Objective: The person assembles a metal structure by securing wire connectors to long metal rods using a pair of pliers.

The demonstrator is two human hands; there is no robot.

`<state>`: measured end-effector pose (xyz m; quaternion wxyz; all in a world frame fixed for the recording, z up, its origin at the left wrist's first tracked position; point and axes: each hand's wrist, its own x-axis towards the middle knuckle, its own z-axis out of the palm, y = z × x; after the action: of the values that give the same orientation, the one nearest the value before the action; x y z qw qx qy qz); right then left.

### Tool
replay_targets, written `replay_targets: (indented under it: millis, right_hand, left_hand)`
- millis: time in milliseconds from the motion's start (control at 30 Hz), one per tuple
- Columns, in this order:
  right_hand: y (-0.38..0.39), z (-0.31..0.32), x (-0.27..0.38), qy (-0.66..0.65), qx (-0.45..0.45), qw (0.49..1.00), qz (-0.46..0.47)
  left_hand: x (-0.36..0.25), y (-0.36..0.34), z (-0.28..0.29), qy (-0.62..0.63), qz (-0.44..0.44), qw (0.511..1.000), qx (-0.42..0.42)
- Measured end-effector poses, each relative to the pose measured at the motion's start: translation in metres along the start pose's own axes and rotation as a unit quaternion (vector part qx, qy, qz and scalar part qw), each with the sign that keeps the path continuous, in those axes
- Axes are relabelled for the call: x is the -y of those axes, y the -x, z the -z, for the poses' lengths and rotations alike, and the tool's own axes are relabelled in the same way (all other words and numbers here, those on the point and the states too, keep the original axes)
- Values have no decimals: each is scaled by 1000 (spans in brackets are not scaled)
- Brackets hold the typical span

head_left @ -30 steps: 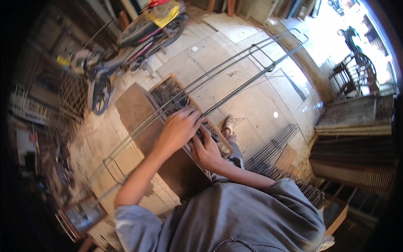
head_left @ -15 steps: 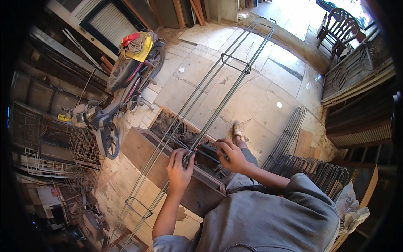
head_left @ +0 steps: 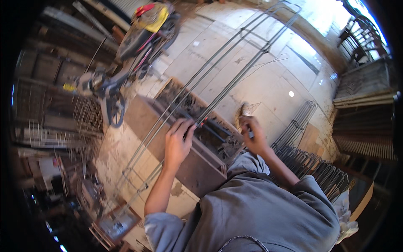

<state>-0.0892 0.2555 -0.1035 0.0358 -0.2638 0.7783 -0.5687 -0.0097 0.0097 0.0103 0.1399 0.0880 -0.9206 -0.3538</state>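
Observation:
A long frame of thin steel rods, joined by rectangular hoops, runs diagonally from the far right to the near left. My left hand is closed on its near-side rods, fingertips pressed together at a joint. Small red bits show just beside those fingertips; what they belong to is unclear. My right hand is held apart from the frame, to its right, with fingers curled round a small greyish thing that I cannot make out. Under the frame stands a brown wooden box, with dark bars and scraps in its open compartment.
A motorbike with a yellow cloth stands at the left. Bent steel hoops and another rod frame lie at the right. A dark chair stands at the far right. Metal racks line the left side.
My right hand has drawn away from the joint to the right and its fingers have closed. My left hand stays on the rods. The whole view has shifted.

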Motion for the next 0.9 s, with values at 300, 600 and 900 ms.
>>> replay_targets:
  millis: [300,600,900]
  right_hand:
    - [40,13,-25,44,-3,998,-49]
    - [40,0,-10,76,125,989,-23]
    - [18,-30,-21,135,266,953,61]
  left_hand:
    - [33,-13,25,-56,-174,972,144]
    - [11,0,46,-97,-144,974,147]
    - [-67,216,159,-76,115,938,-319]
